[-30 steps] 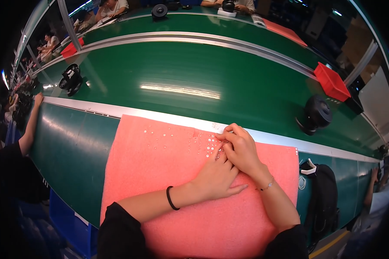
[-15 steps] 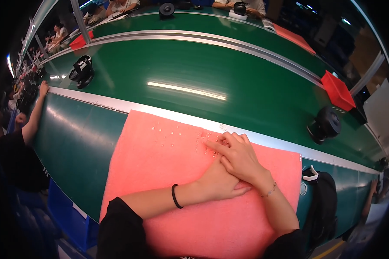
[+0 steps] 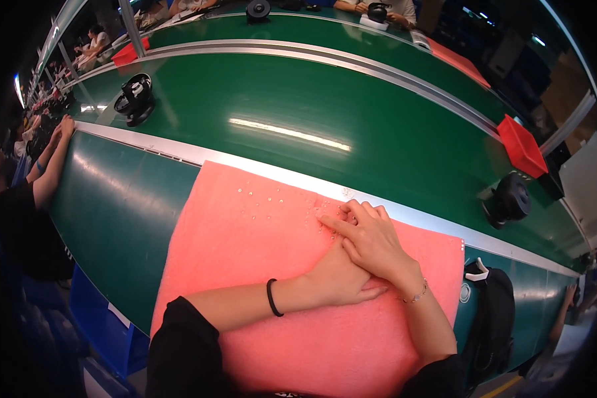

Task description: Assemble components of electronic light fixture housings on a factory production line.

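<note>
Small shiny pieces [image 3: 268, 199], head view: loose scatter along the far edge of the pink cloth [image 3: 245, 259], some toward its far left corner, more near the middle of that edge by the fingers. Cloth lies flat on the green counter [image 3: 126, 192], far edge over the metal strip [image 3: 272, 180]. Left hand [image 3: 338, 275], black band at wrist, lies palm down on the cloth, its fingers under the right hand; grip hidden, cannot tell. Right hand [image 3: 378, 245], bracelet at wrist, crosses over the left; index stretched leftward at the pieces, other fingers bent. Cannot tell if its fingertips pinch anything. White bits [image 3: 462, 244] at the cloth's far right corner. Black bag [image 3: 494, 298] just beside the cloth's right edge. Beyond the strip, black device [image 3: 134, 99] on the left, another black device [image 3: 509, 199] on the right, near a red bin [image 3: 521, 147].
</note>
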A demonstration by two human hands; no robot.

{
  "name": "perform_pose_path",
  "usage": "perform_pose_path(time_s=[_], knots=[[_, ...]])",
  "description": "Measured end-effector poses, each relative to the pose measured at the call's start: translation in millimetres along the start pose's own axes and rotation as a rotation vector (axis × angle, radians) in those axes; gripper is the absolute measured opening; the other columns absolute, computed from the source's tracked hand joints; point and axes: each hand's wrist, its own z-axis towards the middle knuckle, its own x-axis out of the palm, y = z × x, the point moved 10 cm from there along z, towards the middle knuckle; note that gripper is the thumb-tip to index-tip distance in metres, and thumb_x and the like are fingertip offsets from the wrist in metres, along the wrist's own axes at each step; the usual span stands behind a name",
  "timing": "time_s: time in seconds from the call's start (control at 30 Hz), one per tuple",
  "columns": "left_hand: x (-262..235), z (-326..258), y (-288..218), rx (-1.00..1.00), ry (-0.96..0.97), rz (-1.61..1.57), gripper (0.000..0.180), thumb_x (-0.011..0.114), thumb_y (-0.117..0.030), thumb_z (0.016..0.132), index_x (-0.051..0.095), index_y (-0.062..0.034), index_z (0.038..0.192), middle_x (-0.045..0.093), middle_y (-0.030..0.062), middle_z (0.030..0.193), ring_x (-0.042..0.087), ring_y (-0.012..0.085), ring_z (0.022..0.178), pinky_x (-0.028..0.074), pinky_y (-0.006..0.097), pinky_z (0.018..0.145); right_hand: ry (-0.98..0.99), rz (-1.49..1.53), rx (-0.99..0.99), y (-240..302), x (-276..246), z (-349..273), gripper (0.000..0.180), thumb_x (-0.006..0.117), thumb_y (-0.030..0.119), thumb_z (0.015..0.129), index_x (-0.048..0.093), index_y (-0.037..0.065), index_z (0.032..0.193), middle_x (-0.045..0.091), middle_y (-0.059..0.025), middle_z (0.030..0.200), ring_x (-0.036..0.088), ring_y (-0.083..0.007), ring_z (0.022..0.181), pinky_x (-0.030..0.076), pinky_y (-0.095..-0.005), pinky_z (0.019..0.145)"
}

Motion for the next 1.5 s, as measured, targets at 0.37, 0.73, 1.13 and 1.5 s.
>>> perform_pose_path(time_s=[0.37, 0.73, 1.13, 1.5], knots=[[-0.2, -1.0, 0.7, -0.011, 0.02, 0.04, 0.048, 0.054, -0.043, 0.08, 0.055, -0.0026, 0.105, 0.055, 0.0167, 0.107, 0.05, 0.0328, 0.098, 0.038, 0.048, 0.084, -0.006, 0.02, -0.002, 0.3, 0.1, 0.5, 0.034, 0.055, 0.008, 0.074, 0.063, 0.019, 0.105, 0.049, -0.0037, 0.09, 0.048, -0.0189, 0.081, 0.033, -0.0317, 0.068], [6.2, -2.6, 4.4, -0.032, 0.067, 0.072, 0.054, 0.056, -0.044, 0.078, 0.053, 0.0013, 0.107, 0.054, 0.0192, 0.109, 0.049, 0.0349, 0.102, 0.036, 0.05, 0.087, 0.034, 0.203, 0.094, -11.3, 4.7, 0.0, 0.037, 0.049, 0.002, 0.069, 0.067, 0.014, 0.099, 0.05, -0.0078, 0.093, 0.048, -0.0228, 0.089, 0.036, -0.0333, 0.079], [2.3, -2.5, 2.8, -0.022, 0.064, 0.037, 0.055, 0.054, -0.045, 0.079, 0.053, 0.0019, 0.108, 0.053, 0.0202, 0.111, 0.047, 0.0357, 0.104, 0.035, 0.05, 0.089, -0.064, 0.258, 0.143, -15.5, -1.1, 1.0, 0.03, 0.051, 0.002, 0.068, 0.067, 0.01, 0.092, 0.052, -0.0075, 0.085, 0.05, -0.0231, 0.085, 0.038, -0.0338, 0.078], [13.4, -4.0, 9.0, -0.103, 0.188, 0.066, 0.072, 0.048, -0.053, 0.08, 0.045, 0.0058, 0.121, 0.04, 0.0291, 0.126, 0.028, 0.0457, 0.124, 0.009, 0.063, 0.101, -0.275, 0.394, 0.227, -29.2, -12.2, -3.6, 0.012, 0.056, 0.002, 0.077, 0.059, -0.002, 0.087, 0.053, -0.0102, 0.079, 0.057, -0.0229, 0.067, 0.048, -0.0309, 0.059]])
